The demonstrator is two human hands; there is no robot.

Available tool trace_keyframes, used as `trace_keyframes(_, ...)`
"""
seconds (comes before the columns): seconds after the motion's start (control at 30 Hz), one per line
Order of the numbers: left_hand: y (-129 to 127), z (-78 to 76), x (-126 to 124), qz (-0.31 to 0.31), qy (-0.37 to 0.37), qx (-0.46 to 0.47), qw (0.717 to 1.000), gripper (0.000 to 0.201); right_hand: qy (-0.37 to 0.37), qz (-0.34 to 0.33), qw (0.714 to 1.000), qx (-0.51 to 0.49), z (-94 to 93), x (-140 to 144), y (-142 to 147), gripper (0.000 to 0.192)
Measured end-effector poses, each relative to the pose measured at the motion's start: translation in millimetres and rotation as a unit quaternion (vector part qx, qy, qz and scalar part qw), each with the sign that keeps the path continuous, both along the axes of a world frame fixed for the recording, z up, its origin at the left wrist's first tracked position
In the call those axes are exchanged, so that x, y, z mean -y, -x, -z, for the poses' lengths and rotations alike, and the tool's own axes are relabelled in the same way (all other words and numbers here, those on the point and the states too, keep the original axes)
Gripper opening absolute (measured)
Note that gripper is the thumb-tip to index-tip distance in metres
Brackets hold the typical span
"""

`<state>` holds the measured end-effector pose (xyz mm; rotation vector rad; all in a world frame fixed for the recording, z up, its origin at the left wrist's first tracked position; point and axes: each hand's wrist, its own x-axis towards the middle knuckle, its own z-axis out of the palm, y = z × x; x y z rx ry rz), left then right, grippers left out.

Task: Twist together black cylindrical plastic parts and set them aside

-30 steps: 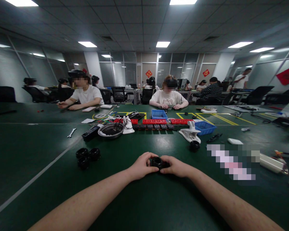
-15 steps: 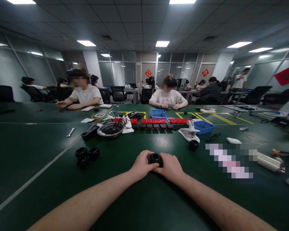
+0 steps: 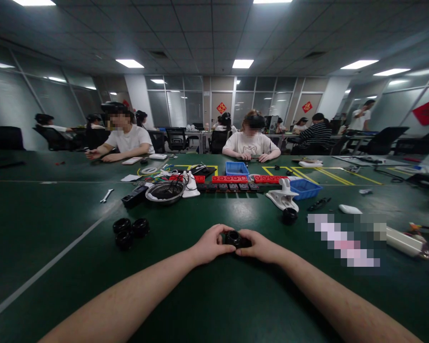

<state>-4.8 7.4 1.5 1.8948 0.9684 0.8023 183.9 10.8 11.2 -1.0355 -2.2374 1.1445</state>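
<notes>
Pressure is best shared evenly while the black ring point(image 3: 232, 237) is pinched from either side by the left hand point(image 3: 212, 245) and right hand point(image 3: 260, 246), thumbs nearly meeting at its near edge. It is held low at the counter point(image 3: 229, 305), hollow upward, and should be kept level.

The bare, smooth left hand point(image 3: 211, 244) has a rounded back and slim fingers, and the bare right hand point(image 3: 260, 246) has a similar build. The long, uncovered left forearm point(image 3: 139, 288) and the equally long, uncovered right forearm point(image 3: 329, 288) are narrow at the wrists and become gradually wider toward the lower edge. The fingernails are too small to describe.
</notes>
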Motion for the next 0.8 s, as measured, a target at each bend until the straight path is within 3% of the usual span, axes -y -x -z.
trace_keyframes(0.37,-1.0,0.2,0.9,-0.014,-0.007,-0.002,1.000,0.041,-0.003,0.031,0.999,0.027,1.6,-0.9,-0.4,0.025)
trace_keyframes(0.5,-6.7,1.1,6.2,-0.066,-0.014,-0.015,0.998,0.041,-0.080,0.096,0.988,0.095,5.4,2.5,6.1,0.026)
trace_keyframes(0.67,-13.9,6.8,10.4,-0.166,-0.069,-0.031,0.983,0.034,-0.196,0.197,0.935,0.221,5.7,13.9,21.5,0.026)
trace_keyframes(0.73,-13.6,7.9,9.3,-0.170,-0.071,-0.032,0.982,0.036,-0.222,0.205,0.919,0.254,2.6,16.9,23.7,0.029)
trace_keyframes(0.8,-11.2,7.4,7.0,-0.146,-0.063,-0.026,0.987,0.037,-0.232,0.189,0.920,0.252,-0.7,17.2,21.5,0.036)
